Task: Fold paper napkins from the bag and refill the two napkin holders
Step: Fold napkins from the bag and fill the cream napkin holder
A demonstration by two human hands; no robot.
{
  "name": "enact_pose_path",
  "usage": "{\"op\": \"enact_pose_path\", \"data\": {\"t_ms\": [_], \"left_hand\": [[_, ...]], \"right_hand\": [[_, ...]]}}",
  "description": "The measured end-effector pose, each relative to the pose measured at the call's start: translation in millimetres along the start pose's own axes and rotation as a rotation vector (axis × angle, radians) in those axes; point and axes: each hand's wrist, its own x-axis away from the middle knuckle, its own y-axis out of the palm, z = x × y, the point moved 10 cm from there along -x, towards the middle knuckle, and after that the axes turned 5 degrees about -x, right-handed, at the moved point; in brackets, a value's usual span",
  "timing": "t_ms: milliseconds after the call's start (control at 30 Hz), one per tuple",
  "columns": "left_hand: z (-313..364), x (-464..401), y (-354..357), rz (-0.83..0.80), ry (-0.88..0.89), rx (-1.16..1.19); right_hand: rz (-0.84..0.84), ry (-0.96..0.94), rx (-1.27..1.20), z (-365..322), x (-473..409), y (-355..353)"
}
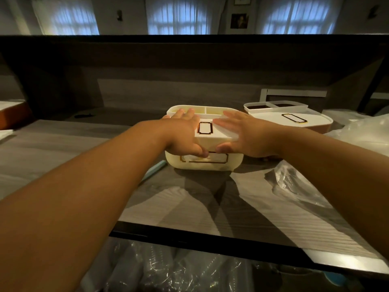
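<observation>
A cream napkin holder (233, 164) with a gold-framed label stands in the middle of the counter. Both hands lie on its lid (207, 137). My left hand (182, 131) rests flat on the lid's left side, fingers stretched toward the back compartments, thumb over the front edge. My right hand (242, 131) presses the lid's right side, fingers straight and thumb down on the front. A second holder (294, 121), white-lidded with a brown body, stands to the right behind it. A clear plastic bag (357, 133) lies at the far right.
White napkins (273, 199) lie spread on the counter in front of the holder. A pale blue stick (153, 169) lies to the holder's left. Crumpled clear plastic (294, 182) sits right of the napkins. Plastic-wrapped goods (168, 268) show below the counter's front edge (210, 243).
</observation>
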Motion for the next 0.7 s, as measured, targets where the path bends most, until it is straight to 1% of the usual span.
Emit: {"op": "enact_pose_path", "data": {"t_ms": [133,233,333,400,467,500,533,600,633,667,700], "left_hand": [[-24,-27,0,-0.014,-0.045,-0.015],[-43,-48,-4,0.056,-0.056,0.03],[-58,-66,-5,0.119,-0.087,0.075],[-65,-73,-7,0.11,-0.134,-0.004],[-69,-71,-19,0.133,-0.191,-0.165],[-60,-69,-27,0.159,-0.195,-0.176],[-43,-66,-37,0.207,-0.167,-0.106],[12,-59,-57,0.318,-0.01,0.171],[44,-55,-64,0.348,0.076,0.304],[74,-54,-65,0.341,0.14,0.411],[101,-55,-59,0.3,0.175,0.49]], "right_hand": [[-0.007,0.013,0.044,-7,-34,-2],[0.043,0.018,0.058,-14,-61,-7],[0.123,0.053,0.16,-15,-86,-8],[0.18,0.078,0.207,-16,-93,-9],[0.245,0.054,0.177,-24,-87,-15],[0.299,0.057,0.138,-20,-76,-24],[0.369,0.086,0.091,-7,-60,-38],[0.473,0.252,0.025,42,-23,-68],[0.482,0.374,0.018,78,-4,-78],[0.465,0.509,0.034,113,16,-83],[0.425,0.629,0.054,142,36,-83]]}}
